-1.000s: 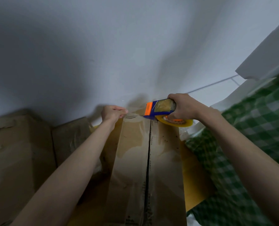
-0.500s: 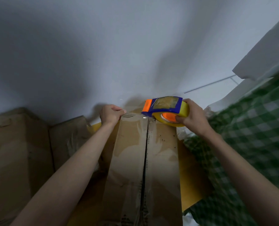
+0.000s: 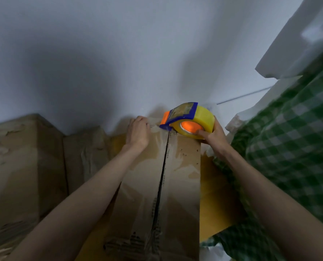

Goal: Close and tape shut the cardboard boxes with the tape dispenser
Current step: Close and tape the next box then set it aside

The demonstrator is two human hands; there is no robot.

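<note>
While the cardboard box (image 3: pixel 175 185) is lying lengthwise away from the person with its two top flaps folded down and meeting along a dark centre seam (image 3: pixel 161 178), the right hand (image 3: pixel 212 135) is grasping the tape dispenser (image 3: pixel 187 120), fingers wrapped round the yellow roll and a fingertip reaching toward the orange core. The dispenser's blue-and-orange front is sitting at the far edge of the box, right at the end of the seam, near the white wall (image 3: pixel 119 53). The left hand (image 3: pixel 139 131) is resting on the left flap at that same far edge, just beside the dispenser's nose, fingers bent over the edge; whether they are pinching the tape end cannot be told. Pale patches of torn old tape are showing on both flaps. More cardboard boxes (image 3: pixel 25 166) are standing to the left against the wall, a green checked cloth (image 3: pixel 289 157) is lying to the right, and white foam pieces (image 3: pixel 298 44) are leaning above it.
</note>
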